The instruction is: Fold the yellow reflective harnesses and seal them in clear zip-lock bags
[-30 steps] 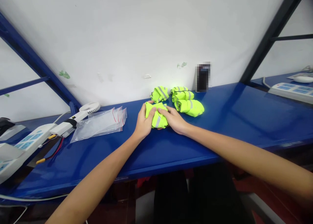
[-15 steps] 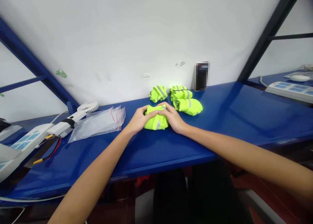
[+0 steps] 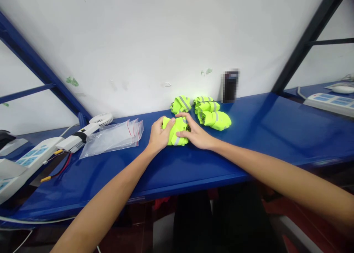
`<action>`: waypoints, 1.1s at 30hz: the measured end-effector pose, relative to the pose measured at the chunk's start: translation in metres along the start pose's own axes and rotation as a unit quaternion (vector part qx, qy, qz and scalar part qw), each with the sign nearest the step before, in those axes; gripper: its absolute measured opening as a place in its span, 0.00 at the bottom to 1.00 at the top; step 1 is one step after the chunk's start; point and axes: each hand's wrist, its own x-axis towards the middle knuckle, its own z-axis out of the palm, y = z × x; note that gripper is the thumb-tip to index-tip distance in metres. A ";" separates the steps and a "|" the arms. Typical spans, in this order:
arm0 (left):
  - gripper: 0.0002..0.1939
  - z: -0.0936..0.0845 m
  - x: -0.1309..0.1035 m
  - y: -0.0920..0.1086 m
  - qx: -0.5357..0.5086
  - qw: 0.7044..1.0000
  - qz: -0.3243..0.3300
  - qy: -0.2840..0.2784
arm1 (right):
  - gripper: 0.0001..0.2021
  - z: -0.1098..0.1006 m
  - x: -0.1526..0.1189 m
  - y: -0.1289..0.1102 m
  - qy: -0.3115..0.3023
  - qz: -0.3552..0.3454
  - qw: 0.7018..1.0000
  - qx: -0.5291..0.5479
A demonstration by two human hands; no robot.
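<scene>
A folded neon yellow bundle with grey reflective strips (image 3: 177,129) is on the blue table (image 3: 188,168), between my two hands. My left hand (image 3: 159,134) grips its left side, thumb on top. On its right side my right hand (image 3: 195,132) holds it, with the thumb on the front face and the index finger arched over the back corner. Just behind lies a rolled neon bundle (image 3: 181,104). More rolled neon bundles (image 3: 214,119) lie to the right, behind my right hand.
Clear plastic bags with red strips (image 3: 113,138) lie to the left. Beyond them are a small white fan (image 3: 101,119), a white power strip (image 3: 35,157) and wires with yellow connectors. A blurred dark object (image 3: 230,86) leans on the wall.
My thumbs have moved apart on the bundle, and my right index finger has lifted into an arch over its back corner. The view has shifted slightly.
</scene>
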 end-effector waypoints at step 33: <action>0.14 0.002 -0.006 -0.002 0.093 0.985 0.127 0.067 | 0.31 -0.016 0.009 0.004 -0.087 -0.154 0.971 -0.164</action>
